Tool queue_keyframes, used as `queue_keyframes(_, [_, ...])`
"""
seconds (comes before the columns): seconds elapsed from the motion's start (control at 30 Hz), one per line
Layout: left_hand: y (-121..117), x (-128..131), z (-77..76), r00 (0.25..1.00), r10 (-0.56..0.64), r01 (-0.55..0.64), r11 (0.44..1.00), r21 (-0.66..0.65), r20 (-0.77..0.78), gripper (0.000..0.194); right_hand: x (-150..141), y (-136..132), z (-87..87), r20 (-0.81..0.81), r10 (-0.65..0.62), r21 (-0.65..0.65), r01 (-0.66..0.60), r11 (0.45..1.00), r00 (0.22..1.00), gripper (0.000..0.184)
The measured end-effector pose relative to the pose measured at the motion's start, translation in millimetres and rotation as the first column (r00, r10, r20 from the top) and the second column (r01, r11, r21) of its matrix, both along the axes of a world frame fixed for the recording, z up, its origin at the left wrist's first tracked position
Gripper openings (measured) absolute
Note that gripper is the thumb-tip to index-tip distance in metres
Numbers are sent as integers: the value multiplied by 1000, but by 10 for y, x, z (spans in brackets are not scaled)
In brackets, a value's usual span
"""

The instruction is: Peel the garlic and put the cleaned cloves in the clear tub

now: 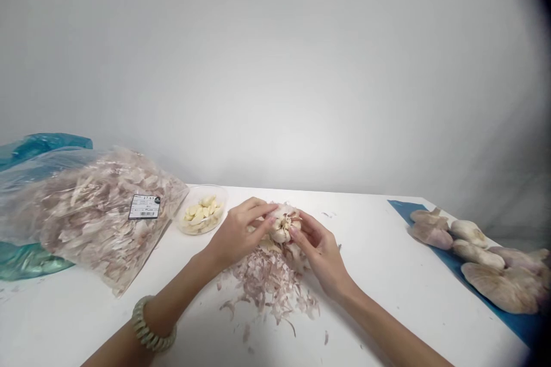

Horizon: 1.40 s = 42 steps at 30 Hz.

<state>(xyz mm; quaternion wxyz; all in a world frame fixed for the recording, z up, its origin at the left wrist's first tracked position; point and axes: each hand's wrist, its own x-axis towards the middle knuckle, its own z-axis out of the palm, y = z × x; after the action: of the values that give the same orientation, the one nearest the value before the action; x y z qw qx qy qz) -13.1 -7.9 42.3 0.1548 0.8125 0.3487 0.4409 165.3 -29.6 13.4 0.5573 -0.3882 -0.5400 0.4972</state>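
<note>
Between my two hands is a garlic bulb (282,232), partly opened so that its cloves show around the core. My left hand (244,228) grips its left side with thumb and fingers. From the right, my right hand (317,246) holds the same bulb, thumb pressed on the front. Under the hands lies a loose heap of garlic skins (269,284), pinkish and papery, spread on the white table. A clear round bowl (220,215) of peeled garlic cloves (202,212) stands just left of my left hand.
At the left lies a clear plastic bag (99,200) full of garlic skins, bearing a printed label (144,207), with teal plastic (55,140) behind it. Several whole garlic bulbs (469,232) rest on a blue sheet (402,212) at the right. A pale wall (275,69) rises behind the table.
</note>
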Motion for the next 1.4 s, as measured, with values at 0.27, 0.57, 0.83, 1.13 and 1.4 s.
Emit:
queue_keyframes(0.27, [83, -69, -48, 959, 136, 59, 762, 644, -249, 19, 11, 27, -54, 131, -32, 92, 20, 996, 991, 51])
queue_keyframes(0.57, [57, -73, -15, 931, 218, 94, 633, 768, -293, 15, 29, 18, -104, 239, -148, 267, 82, 960, 960, 46])
queue_keyframes(0.83, [54, -75, -32, 929, 229, 99, 602, 792, -290, 16, 25, 9, -137, 250, -182, 316, 97, 944, 951, 46])
queue_keyframes(1.13, [42, -33, -67, 940, 229, 65, 606, 793, -253, 18, 15, 7, -115, 255, -206, 325, 117, 939, 945, 44])
queue_keyframes(1.4, [18, 19, -172, 949, 252, -11, 631, 776, -191, 20, 1, 0, -124, 252, -241, 347, 145, 927, 937, 42])
